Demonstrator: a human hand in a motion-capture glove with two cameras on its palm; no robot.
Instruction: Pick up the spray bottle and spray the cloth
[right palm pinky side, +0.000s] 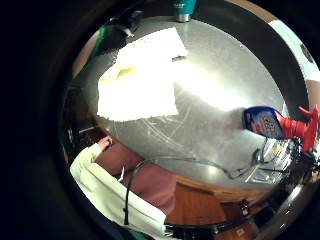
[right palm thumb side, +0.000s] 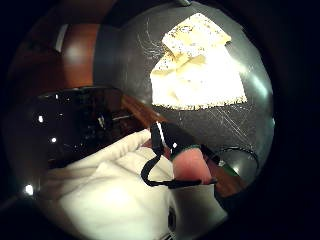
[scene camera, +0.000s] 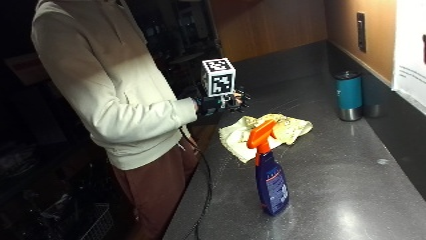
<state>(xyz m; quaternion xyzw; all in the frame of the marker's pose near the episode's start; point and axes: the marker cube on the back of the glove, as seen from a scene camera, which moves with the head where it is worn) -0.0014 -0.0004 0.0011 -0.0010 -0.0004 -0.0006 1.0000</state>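
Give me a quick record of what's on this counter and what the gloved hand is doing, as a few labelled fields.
Surface: dark speckled counter
Spray bottle: blue spray bottle with an orange trigger head, upright near the counter's front edge, untouched
Cloth: pale yellow cloth, crumpled, lying flat beyond the bottle
Gloved hand: right hand raised over the counter's edge near the cloth, holding nothing; finger pose unclear
Other item: teal tumbler standing by the back wall
Task stage: bottle not yet picked up
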